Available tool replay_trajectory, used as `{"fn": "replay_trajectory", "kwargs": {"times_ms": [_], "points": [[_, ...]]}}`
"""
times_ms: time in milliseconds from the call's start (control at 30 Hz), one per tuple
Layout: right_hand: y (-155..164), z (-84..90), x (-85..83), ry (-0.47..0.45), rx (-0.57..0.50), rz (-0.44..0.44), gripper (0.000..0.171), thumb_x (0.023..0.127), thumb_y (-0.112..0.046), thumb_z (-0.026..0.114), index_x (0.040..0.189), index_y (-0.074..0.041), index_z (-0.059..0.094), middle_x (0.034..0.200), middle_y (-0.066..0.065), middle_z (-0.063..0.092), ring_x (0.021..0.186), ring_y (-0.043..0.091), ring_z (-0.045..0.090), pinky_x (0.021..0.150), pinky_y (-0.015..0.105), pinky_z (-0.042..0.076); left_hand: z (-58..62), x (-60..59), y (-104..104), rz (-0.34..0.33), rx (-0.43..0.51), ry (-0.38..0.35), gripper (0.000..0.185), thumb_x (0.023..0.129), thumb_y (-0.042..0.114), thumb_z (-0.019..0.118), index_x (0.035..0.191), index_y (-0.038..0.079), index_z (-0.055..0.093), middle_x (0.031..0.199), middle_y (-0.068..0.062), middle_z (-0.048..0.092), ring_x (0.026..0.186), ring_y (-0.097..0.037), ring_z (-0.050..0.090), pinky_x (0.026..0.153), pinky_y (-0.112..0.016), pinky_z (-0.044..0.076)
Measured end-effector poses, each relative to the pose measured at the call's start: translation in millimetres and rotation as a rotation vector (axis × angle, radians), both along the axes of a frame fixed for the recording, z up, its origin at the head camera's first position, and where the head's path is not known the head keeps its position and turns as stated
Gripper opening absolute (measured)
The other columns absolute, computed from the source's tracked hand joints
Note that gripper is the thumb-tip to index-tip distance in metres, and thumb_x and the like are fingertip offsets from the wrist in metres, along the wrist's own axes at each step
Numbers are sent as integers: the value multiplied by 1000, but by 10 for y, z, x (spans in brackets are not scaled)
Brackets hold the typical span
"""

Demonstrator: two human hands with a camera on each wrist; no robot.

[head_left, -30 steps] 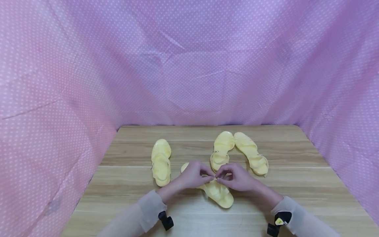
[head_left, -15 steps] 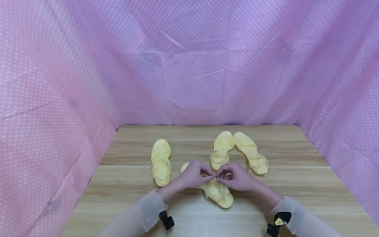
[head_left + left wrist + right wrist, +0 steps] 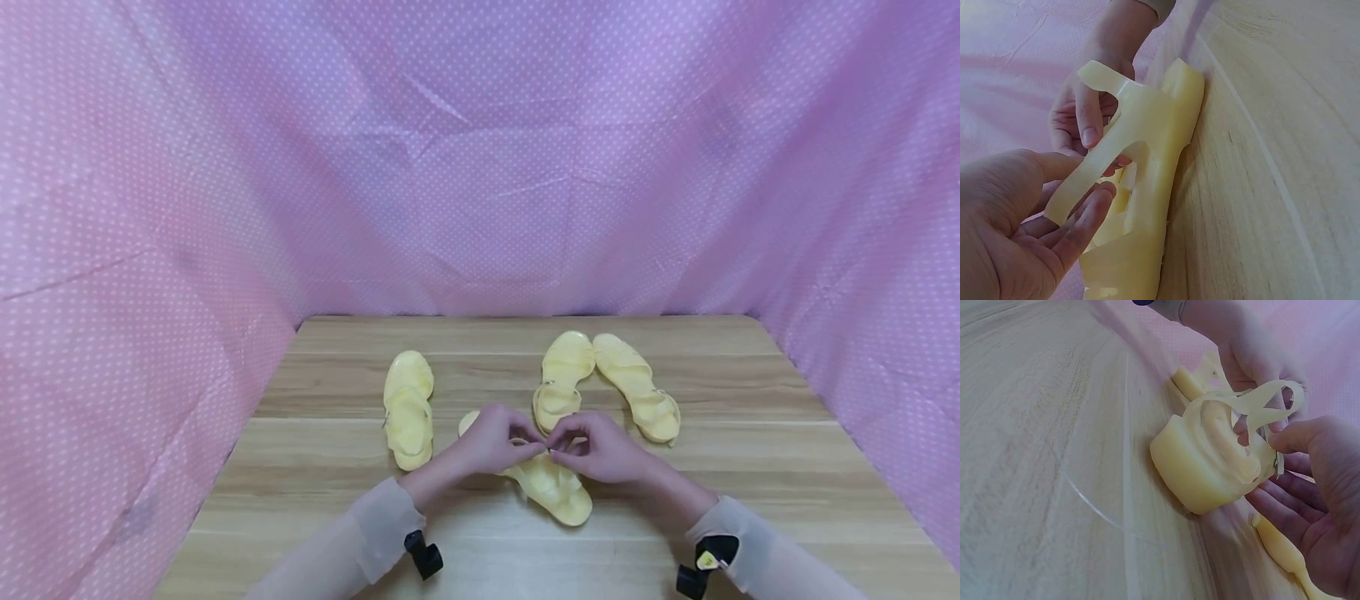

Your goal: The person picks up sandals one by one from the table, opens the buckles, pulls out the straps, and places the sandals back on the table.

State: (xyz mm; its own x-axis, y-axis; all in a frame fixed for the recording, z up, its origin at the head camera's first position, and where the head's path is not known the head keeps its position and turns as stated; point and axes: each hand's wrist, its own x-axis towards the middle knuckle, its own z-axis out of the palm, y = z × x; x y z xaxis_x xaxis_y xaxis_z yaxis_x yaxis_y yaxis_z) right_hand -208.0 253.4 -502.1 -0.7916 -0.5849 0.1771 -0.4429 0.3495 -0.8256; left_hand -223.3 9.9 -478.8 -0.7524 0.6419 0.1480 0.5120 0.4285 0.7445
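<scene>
A pale yellow jelly sandal (image 3: 553, 490) lies on the wooden table (image 3: 750, 467) under both hands. My left hand (image 3: 534, 445) and right hand (image 3: 559, 447) meet above it, each pinching the sandal's strap. In the left wrist view the left hand (image 3: 1088, 181) holds the strap (image 3: 1094, 164) between thumb and fingers, with the right hand (image 3: 1085, 125) behind the sandal (image 3: 1147, 206). In the right wrist view the right hand (image 3: 1269, 472) has its thumb on the strap by a small metal buckle (image 3: 1279, 465), over the sandal's heel (image 3: 1200, 465). The left hand (image 3: 1254, 359) is beyond it.
Three more yellow sandals lie farther back: one on the left (image 3: 408, 408) and a pair on the right (image 3: 562, 379) (image 3: 639, 398). Pink dotted cloth (image 3: 480, 167) walls the table on the left, back and right.
</scene>
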Motion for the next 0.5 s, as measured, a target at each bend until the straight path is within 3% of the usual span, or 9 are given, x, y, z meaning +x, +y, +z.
{"fn": "replay_trajectory", "kwargs": {"times_ms": [333,500], "points": [[-1,1,22,1,23,-10,12,93,-11,81,103,-17,78,96,3,78,86,4,71,75,28,65,-23,-22,-58,-26,-28,-32,6,93,11,81,89,13,84,84,3,81,75,6,66,73,-16,55],[-3,11,12,16,17,-8,14,92,-9,81,103,-16,78,96,1,78,86,5,71,75,28,65,15,-34,-38,-14,-38,-33,4,94,15,81,93,14,85,90,3,83,82,3,71,77,-16,56]]}}
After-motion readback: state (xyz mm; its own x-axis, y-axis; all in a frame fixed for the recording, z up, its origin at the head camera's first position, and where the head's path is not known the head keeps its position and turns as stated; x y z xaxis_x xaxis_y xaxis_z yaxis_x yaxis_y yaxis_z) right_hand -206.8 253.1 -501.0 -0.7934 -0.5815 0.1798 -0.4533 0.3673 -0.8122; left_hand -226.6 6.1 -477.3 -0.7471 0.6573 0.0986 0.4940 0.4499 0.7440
